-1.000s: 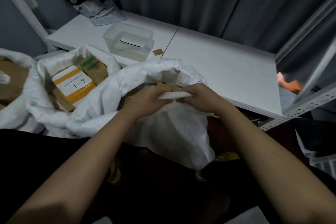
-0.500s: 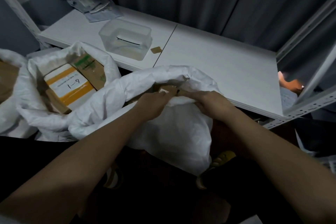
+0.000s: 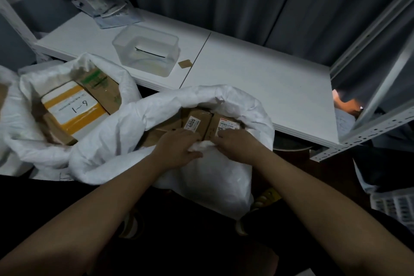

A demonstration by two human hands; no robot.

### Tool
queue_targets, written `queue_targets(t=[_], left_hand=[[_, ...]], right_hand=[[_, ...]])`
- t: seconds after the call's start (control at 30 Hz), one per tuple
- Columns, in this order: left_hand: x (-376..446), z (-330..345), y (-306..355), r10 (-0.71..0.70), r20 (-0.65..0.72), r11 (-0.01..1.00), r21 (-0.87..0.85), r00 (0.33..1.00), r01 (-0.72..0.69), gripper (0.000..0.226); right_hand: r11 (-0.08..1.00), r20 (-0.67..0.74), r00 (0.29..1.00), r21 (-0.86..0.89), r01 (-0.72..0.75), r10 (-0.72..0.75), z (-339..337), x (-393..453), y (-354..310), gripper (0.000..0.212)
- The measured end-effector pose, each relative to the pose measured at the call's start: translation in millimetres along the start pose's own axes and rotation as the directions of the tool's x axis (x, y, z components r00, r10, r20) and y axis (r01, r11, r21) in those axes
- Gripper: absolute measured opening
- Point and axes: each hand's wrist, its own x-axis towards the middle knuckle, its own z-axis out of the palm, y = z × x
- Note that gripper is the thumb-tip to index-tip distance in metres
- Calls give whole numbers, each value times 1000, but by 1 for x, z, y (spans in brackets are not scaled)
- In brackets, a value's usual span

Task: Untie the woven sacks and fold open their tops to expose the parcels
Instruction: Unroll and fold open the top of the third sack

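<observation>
A white woven sack (image 3: pixel 215 177) stands in front of me, its top rolled outward into a thick rim. Brown cardboard parcels (image 3: pixel 197 122) with white labels show inside it. My left hand (image 3: pixel 179 148) and my right hand (image 3: pixel 237 143) both pinch the near edge of the sack's rim, side by side, almost touching. To the left, a second white sack (image 3: pixel 29 141) stands with its top folded open, showing a white and yellow parcel marked "1-9" (image 3: pixel 71 107) and a brown box (image 3: pixel 100 87).
A white table (image 3: pixel 257 78) runs behind the sacks, carrying a clear plastic tub (image 3: pixel 145 49), a small brown tag (image 3: pixel 185 63) and a pile of papers (image 3: pixel 107 11). A white metal shelf frame (image 3: pixel 369 127) stands at the right. Dark curtains hang behind.
The near edge of the front sack has been pushed down and its mouth has widened, so the labelled brown parcels inside now show. Both hands moved slightly lower.
</observation>
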Motion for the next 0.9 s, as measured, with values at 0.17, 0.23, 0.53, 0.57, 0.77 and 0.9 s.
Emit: queue_targets(t=[0.17, 0.23, 0.53, 0.57, 0.77, 0.9], left_hand=[[-2, 4, 15, -243, 380, 925, -186, 893, 331, 42], [-4, 7, 23, -219, 241, 973, -13, 946, 228, 30], [-2, 0, 38, -136, 366, 988, -20, 921, 154, 71], [3, -3, 41, -116, 386, 984, -79, 915, 157, 76], [68, -15, 58, -46, 241, 981, -174, 970, 89, 52], [121, -12, 51, -97, 127, 986, -121, 987, 112, 37]], right_hand=[[964, -245, 959, -254, 75, -139, 27, -21, 0, 22], [1000, -261, 965, -22, -3, -3, 27, -34, -4, 32], [278, -89, 319, 735, -618, 943, 30, -82, -11, 33], [210, -37, 279, 753, -623, 960, 32, -83, -9, 34], [95, 31, 191, 785, -612, 981, 25, -78, 17, 37], [158, 2, 255, 781, -604, 967, 18, -59, 50, 35]])
